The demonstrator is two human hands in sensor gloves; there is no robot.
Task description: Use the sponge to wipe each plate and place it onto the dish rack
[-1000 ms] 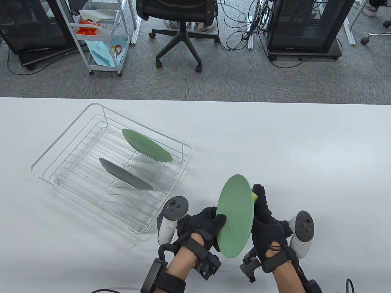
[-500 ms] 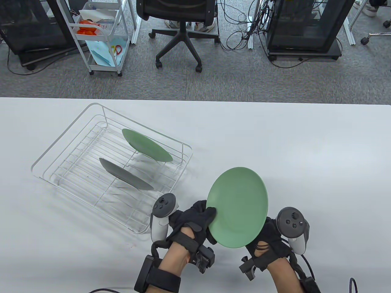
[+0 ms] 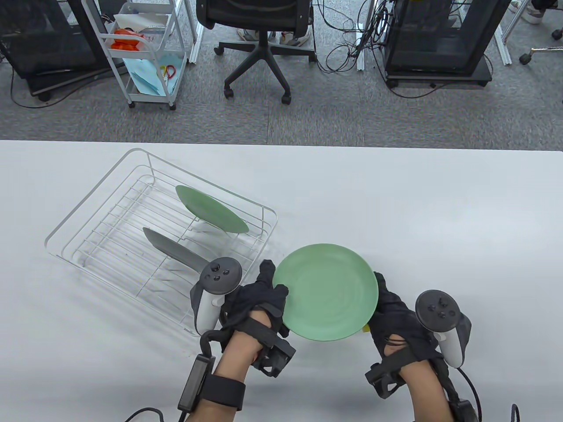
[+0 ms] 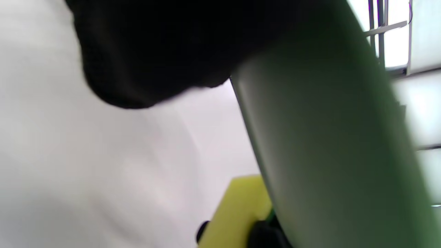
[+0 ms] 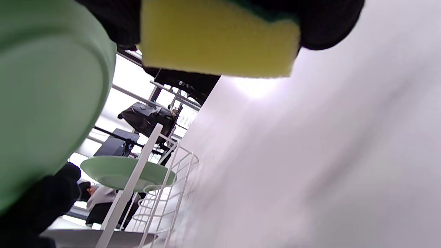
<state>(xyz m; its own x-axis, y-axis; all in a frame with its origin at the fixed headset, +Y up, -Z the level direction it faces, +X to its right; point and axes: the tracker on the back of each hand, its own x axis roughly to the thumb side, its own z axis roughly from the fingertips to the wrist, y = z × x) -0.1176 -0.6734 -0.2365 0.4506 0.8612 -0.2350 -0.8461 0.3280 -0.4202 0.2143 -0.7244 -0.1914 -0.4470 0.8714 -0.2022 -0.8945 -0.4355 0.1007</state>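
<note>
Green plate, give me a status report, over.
Left hand grips green plate by its rim. Right hand holds sponge under it. Dish rack has two plates; nothing in the way.

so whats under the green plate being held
A yellow sponge gripped by the right hand sits under the held plate. From above only a sliver shows; whether it touches the plate is hidden.

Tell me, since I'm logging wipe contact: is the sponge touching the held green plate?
Cannot tell. In the right wrist view the sponge sits beside the held green plate; no contact or gap shows plainly.
</note>
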